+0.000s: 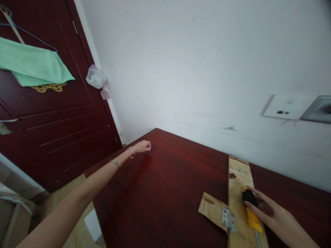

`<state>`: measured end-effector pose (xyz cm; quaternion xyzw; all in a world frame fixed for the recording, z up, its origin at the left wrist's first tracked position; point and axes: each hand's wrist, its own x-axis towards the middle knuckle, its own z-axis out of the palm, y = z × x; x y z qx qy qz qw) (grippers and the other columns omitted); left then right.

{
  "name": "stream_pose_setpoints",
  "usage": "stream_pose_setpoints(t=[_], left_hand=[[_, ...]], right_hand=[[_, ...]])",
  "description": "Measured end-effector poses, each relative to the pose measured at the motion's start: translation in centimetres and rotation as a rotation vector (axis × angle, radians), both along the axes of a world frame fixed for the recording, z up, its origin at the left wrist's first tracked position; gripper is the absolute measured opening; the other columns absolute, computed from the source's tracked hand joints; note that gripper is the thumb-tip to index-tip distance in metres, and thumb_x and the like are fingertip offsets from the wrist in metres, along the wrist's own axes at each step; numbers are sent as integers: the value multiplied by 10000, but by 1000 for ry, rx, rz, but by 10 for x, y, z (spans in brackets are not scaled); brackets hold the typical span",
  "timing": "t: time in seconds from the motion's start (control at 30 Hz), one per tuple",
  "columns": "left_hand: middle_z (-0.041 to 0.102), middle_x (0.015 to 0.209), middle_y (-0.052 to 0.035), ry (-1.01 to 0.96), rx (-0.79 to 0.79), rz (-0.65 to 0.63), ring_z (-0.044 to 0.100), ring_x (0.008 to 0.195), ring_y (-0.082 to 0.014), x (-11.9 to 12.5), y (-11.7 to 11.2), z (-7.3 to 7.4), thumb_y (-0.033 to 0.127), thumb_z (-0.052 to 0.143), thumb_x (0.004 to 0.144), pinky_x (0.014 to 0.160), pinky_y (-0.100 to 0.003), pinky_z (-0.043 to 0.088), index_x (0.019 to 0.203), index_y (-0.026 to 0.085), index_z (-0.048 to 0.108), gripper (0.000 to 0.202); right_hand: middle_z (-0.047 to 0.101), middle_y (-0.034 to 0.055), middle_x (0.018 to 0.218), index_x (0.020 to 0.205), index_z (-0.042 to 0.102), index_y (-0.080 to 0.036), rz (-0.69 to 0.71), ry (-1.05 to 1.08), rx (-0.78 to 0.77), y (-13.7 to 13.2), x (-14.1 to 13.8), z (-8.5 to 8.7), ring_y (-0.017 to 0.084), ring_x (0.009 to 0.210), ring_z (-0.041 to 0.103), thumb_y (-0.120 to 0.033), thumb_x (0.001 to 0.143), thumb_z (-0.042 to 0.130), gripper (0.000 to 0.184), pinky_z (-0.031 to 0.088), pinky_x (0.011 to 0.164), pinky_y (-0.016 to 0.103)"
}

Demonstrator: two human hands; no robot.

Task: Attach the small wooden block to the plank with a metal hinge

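My right hand (272,213) grips a screwdriver (252,218) by its yellow and black handle, thumb and fingers on either side. Its metal shaft points toward the lower edge of the view, and the tip is out of sight. Under it lies a long wooden board (240,175). A short wooden piece (212,209) meets the board's left side, and a metal hinge (228,219) spans the two. Stretched out far to the left, my left hand (142,146) is closed above the table near its back left corner. Whatever it may hold is hidden by the fingers.
The dark red table (160,193) stands against a white wall (181,62). At left is a red door (72,127), with a green cloth (38,65) on a hanger. A plastic bag (96,77) hangs beside the door frame. A wall socket (289,106) sits at right.
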<state>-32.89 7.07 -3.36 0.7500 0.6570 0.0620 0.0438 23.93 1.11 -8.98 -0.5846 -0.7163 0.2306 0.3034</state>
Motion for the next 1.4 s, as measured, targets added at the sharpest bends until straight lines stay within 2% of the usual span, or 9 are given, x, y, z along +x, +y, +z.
stream_pose_setpoints(t=[0.43, 0.67, 0.87, 1.03, 1.13, 1.2, 1.3, 1.4], left_hand=[[618, 733, -16, -33, -74, 15, 542, 656, -138, -1, 16, -18, 298, 561, 743, 569, -228, 345, 757, 180, 584, 121], [614, 662, -13, -97, -108, 2, 548, 619, -133, -7, 23, -27, 377, 589, 760, 585, -222, 371, 698, 165, 581, 221], [622, 648, -17, -125, -117, 0, 552, 603, -134, -9, 25, -26, 425, 613, 731, 588, -226, 377, 676, 160, 586, 272], [615, 667, -17, -132, -92, 0, 549, 627, -144, -4, 28, -18, 452, 655, 674, 583, -231, 372, 686, 166, 580, 296], [621, 771, -36, -150, -24, -15, 553, 690, -154, 13, 33, -10, 496, 644, 677, 616, -238, 385, 769, 164, 586, 349], [617, 823, -46, -175, 36, -44, 551, 730, -162, 33, 39, -5, 518, 647, 671, 651, -245, 399, 810, 162, 588, 386], [616, 854, -50, -252, 71, -137, 556, 777, -168, 74, 50, 0, 531, 666, 653, 703, -251, 419, 844, 157, 598, 425], [628, 884, -55, -350, 40, -239, 572, 814, -174, 120, 59, 0, 528, 667, 664, 730, -257, 435, 888, 147, 611, 445]], right_hand=[[675, 34, 706, 1155, 608, -151, -24, 7, -39, -2, -1, -2, 225, 643, 645, -597, 663, 558, 666, 517, 615, 311], [670, 55, 747, 1137, 617, -135, -26, -15, -13, -5, -3, 0, 222, 645, 634, -613, 665, 541, 676, 507, 618, 317], [648, 38, 698, 1163, 607, -138, -33, -19, 13, -7, -5, 2, 204, 596, 608, -599, 680, 533, 671, 492, 588, 311], [637, 32, 687, 1203, 587, -126, -18, -28, 16, -9, -6, 3, 196, 601, 594, -570, 706, 530, 669, 484, 581, 304], [636, 32, 687, 1207, 588, -121, -13, -8, 38, -9, -9, 7, 195, 613, 588, -535, 709, 529, 650, 477, 575, 300], [627, 29, 669, 1179, 614, -122, -30, -12, 54, -10, -13, 10, 192, 601, 580, -510, 707, 527, 617, 467, 564, 299], [610, 26, 641, 1180, 624, -100, -72, -24, 77, -14, -18, 16, 193, 600, 574, -482, 702, 530, 619, 456, 567, 298], [620, 21, 646, 1221, 597, -91, -97, -32, 62, -18, -22, 21, 190, 615, 576, -450, 712, 537, 626, 454, 598, 298]])
